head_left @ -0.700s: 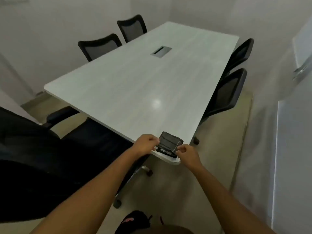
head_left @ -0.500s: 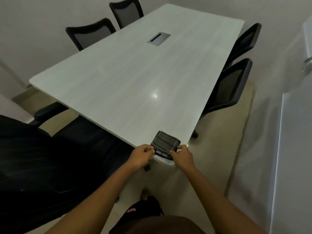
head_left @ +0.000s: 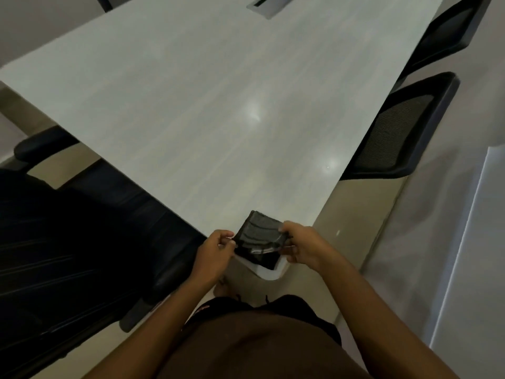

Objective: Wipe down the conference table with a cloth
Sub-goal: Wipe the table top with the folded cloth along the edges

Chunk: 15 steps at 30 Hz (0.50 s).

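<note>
1. Since half a second ago, you have closed in on the conference table (head_left: pixel 218 105). Its near corner now sits lower in view, and the far chairs on the left have mostly slipped out of frame.
2. You face a pale, wood-grained top with two soft light glints on it and a metal cable hatch (head_left: pixel 269 4) at the frame's upper edge.
3. On your right a black mesh chair (head_left: pixel 396 132) is tucked against the table's side. On your left a large black padded chair (head_left: pixel 68 242) stands beside the near edge.
4. Your dark folded cloth (head_left: pixel 258 236) is at the near corner, its upper fold raised between your hands.
5. Your left hand (head_left: pixel 216 253) pinches the cloth's left edge with thumb and curled fingers.
6. Your right hand (head_left: pixel 303 247) pinches the right edge the same way, both forearms reaching forward.
</note>
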Each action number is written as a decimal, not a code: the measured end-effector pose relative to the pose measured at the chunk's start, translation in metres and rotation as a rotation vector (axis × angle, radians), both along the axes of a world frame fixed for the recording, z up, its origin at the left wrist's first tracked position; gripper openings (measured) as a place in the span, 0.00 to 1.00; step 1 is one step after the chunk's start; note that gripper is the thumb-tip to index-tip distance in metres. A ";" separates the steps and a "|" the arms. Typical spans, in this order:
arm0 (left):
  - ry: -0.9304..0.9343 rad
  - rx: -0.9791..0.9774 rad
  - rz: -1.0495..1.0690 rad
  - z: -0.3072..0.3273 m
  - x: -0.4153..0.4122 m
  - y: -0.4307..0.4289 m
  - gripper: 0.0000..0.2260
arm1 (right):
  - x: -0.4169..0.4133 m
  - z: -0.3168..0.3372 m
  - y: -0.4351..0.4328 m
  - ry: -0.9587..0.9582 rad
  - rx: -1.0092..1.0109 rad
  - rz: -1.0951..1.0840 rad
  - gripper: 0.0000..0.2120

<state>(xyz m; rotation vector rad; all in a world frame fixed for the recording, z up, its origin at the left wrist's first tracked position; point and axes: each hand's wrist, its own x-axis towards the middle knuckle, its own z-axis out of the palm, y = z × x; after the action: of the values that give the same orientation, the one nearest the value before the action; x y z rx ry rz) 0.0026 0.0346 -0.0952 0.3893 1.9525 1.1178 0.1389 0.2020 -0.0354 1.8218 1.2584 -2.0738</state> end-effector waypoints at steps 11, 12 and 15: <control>0.256 -0.204 0.087 0.013 0.038 0.027 0.08 | -0.021 -0.044 0.022 0.053 0.999 0.777 0.16; 0.287 -0.228 0.134 0.015 0.044 0.032 0.08 | -0.024 -0.053 0.026 0.019 1.089 0.948 0.22; 0.482 -0.293 0.173 0.008 0.063 0.036 0.09 | -0.030 -0.067 0.037 0.047 1.243 1.243 0.31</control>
<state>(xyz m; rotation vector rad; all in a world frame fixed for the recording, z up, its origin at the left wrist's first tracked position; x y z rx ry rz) 0.0652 0.0703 -0.0875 0.3566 2.5755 0.8743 0.1085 0.2395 -0.1028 0.5180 2.8972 -0.5798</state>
